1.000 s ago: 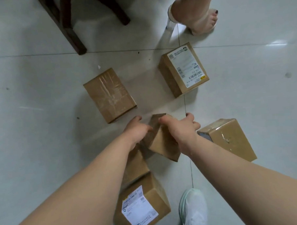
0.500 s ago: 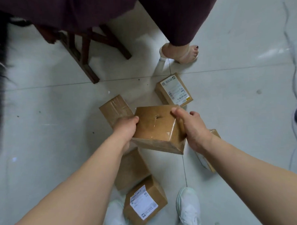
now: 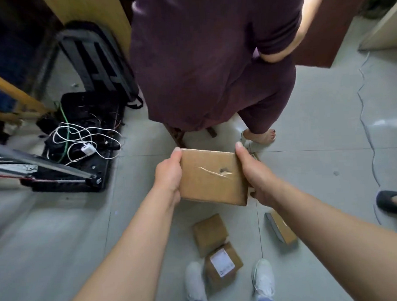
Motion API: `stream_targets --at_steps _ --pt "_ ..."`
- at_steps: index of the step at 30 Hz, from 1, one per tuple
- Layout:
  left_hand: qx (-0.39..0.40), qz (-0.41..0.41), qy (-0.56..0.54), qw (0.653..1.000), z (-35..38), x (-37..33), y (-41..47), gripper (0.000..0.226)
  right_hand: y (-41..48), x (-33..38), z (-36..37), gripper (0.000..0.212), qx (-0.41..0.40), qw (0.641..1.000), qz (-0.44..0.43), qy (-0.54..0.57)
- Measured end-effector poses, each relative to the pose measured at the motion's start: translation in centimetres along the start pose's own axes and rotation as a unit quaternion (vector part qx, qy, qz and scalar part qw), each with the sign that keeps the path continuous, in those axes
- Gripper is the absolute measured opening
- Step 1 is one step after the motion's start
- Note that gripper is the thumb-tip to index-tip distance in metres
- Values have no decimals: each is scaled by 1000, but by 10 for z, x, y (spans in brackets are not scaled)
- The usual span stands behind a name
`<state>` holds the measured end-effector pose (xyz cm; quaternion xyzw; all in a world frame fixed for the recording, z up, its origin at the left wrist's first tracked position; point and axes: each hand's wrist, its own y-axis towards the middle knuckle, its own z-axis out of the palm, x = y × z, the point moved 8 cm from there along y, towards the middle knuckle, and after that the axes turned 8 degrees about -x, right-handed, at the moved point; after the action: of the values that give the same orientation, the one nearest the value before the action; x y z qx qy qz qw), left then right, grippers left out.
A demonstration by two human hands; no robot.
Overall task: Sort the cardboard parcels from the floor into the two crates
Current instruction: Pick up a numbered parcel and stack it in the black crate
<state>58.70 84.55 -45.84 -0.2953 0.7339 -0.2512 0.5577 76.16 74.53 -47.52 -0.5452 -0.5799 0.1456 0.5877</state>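
Note:
I hold a brown cardboard parcel [image 3: 211, 176] with a torn dent in its top, raised well above the floor. My left hand [image 3: 169, 174] grips its left edge and my right hand [image 3: 253, 173] grips its right edge. Below, on the grey tiled floor, lie a plain parcel [image 3: 210, 234], a parcel with a white label [image 3: 223, 262] between my white shoes, and another parcel [image 3: 280, 228] partly hidden by my right forearm. A black crate [image 3: 103, 175] holding tangled white and green cables stands at the left.
A person in dark purple clothes [image 3: 211, 58] stands right in front of me, one sandalled foot [image 3: 260, 136] near the held parcel. Another person's dark shoe [image 3: 393, 202] shows at the right edge. Metal rails [image 3: 34, 166] lie across the crate. Wooden furniture stands behind.
I have stood up with the parcel, lifting it from near the floor. The view has swung upward, so the crate and the standing person have come into view and the floor parcels look smaller.

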Motion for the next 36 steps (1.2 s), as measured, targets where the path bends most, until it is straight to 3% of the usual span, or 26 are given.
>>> stream_targets --at_steps 2,7,11,15,17,19,21,23,24,27,31,34,36 --pt "-4 -7 -23 1000 -34 -29 -29 36 -45 23 10 113 27 1000 4 -3" --pt "-51 -1 -85 995 -119 -86 -96 47 -150 84 32 84 74 997 -8 4" --pt "-57 17 -121 991 -170 -118 -147 28 -214 114 42 90 69 997 -35 -28" --pt "-85 63 -144 984 -211 -142 -198 14 -272 131 52 86 117 991 -66 -22" --pt "-110 84 -156 978 -230 -147 -222 7 -294 134 55 107 155 984 -76 -34" --pt "-130 109 -178 969 -247 -144 -245 18 -302 138 58 125 195 975 -99 -41" --pt "-131 137 -197 962 -257 -138 -266 35 -329 139 57 110 213 971 -103 -42" --pt "-152 140 -248 946 -271 -125 -287 48 -359 145 50 68 213 966 -144 -31" --pt "-164 135 -286 935 -279 -118 -298 44 -362 147 50 59 206 965 -161 -27" --pt "-215 107 -388 890 -306 -93 -325 13 -387 142 64 65 214 954 -207 -44" --pt "-308 103 -442 836 -355 -56 -358 15 -438 117 106 69 274 926 -247 -77" --pt "-324 113 -475 810 -394 -33 -376 22 -470 97 146 103 299 914 -256 -95" --pt "-335 112 -484 801 -424 -16 -382 22 -487 84 175 94 321 902 -266 -109"
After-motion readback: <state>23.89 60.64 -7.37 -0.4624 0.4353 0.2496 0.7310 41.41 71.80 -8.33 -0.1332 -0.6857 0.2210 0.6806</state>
